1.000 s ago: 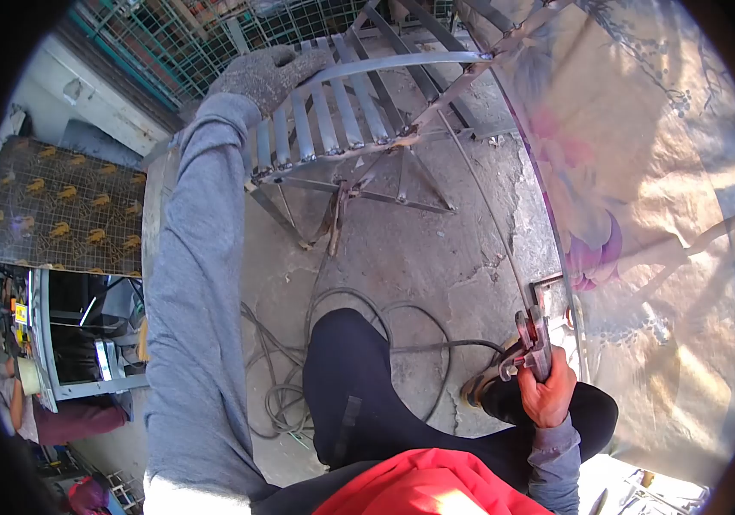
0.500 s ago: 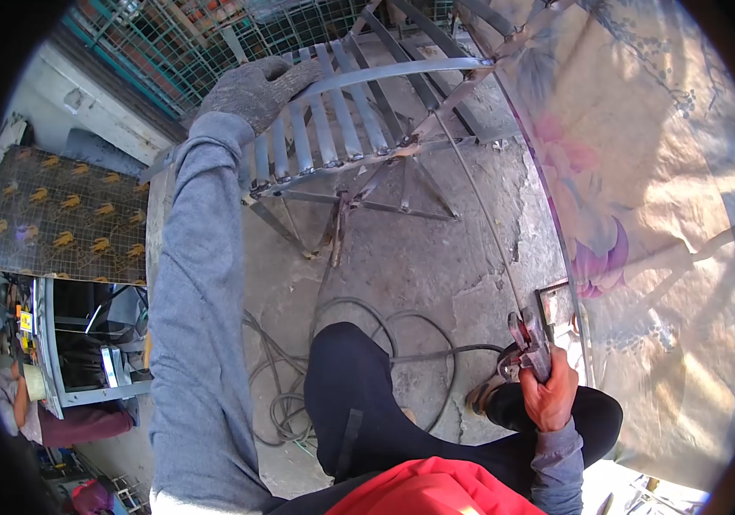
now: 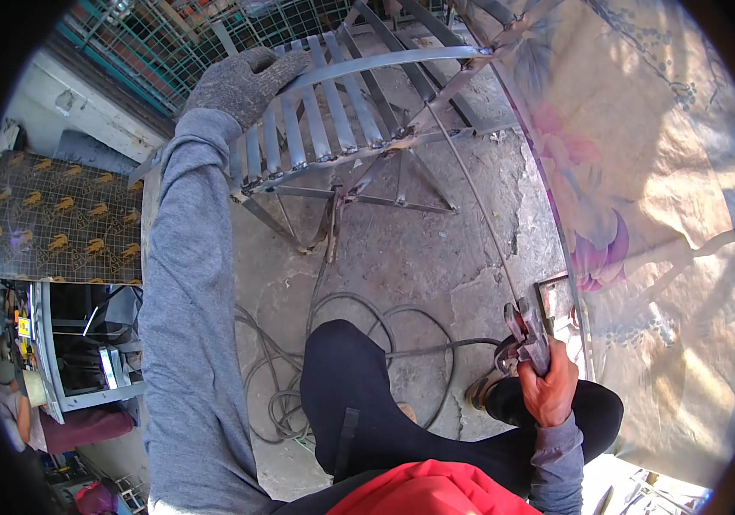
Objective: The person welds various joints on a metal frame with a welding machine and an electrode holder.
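Observation:
My left hand (image 3: 237, 89), in a grey knitted glove, is closed round the curved flat-bar arm (image 3: 384, 62) of a slatted metal chair frame (image 3: 324, 160). My bare right hand (image 3: 549, 386) grips a welding electrode holder (image 3: 529, 336) low on the right. From its jaws a long thin welding rod (image 3: 474, 193) runs up and left. The rod's far end appears at the chair's seat edge; whether it touches cannot be made out. Dark weld marks show along the slat ends.
Cable (image 3: 286, 403) lies in loops on the concrete floor (image 3: 402, 257). A flower-printed sheet (image 3: 642, 283) hangs on the right, a small dark-framed panel (image 3: 553, 296) beside it. Wire mesh (image 3: 153, 43) stands behind. Left are a patterned board (image 3: 58, 219), a metal cabinet frame (image 3: 93, 343) and another person (image 3: 75, 427).
The chair frame and my left hand have shifted slightly left and up in view. My right hand and the electrode holder stay nearly in place, both grips unchanged.

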The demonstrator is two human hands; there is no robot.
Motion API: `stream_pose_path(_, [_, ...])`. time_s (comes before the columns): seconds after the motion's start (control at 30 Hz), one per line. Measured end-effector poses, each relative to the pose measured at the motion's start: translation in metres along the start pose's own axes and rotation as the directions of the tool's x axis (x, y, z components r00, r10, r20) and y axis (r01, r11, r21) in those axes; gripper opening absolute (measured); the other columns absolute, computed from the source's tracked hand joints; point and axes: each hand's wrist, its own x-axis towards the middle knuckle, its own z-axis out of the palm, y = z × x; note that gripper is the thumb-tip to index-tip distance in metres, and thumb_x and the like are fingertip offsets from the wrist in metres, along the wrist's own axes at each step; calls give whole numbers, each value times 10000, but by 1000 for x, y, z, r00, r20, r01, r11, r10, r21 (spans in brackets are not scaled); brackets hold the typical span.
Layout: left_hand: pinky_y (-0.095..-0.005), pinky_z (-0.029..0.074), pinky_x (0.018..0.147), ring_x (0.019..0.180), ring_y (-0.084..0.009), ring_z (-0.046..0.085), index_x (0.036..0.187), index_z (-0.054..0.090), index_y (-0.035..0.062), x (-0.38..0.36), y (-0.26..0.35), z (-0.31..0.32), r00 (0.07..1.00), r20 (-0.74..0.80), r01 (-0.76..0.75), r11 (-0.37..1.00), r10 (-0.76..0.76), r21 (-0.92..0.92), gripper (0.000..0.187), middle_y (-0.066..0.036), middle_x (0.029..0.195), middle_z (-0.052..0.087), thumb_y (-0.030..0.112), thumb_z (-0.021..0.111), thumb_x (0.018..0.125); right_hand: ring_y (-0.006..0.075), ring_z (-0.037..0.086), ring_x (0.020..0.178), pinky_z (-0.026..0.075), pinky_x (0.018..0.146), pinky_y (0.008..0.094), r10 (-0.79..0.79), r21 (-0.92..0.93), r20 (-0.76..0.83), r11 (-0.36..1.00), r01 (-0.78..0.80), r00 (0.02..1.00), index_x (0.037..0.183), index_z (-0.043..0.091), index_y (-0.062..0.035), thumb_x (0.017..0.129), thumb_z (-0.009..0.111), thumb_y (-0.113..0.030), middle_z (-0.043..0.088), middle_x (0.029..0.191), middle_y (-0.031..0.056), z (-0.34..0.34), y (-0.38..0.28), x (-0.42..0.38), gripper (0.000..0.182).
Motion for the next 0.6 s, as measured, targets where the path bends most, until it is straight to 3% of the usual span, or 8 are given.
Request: stream_pose_path(0.6, [-469, 521, 992, 1096, -330, 684, 1285, 700, 125, 1, -1, 4, 1000, -6, -3, 1000, 3, 2, 763, -163, 1194, 715, 757, 522, 898, 403, 689, 715, 541, 646, 419, 1, 15, -10, 1000, -1, 1000, 1091, 619, -5, 760, 757, -91, 666, 807, 207, 2, 2, -1, 369])
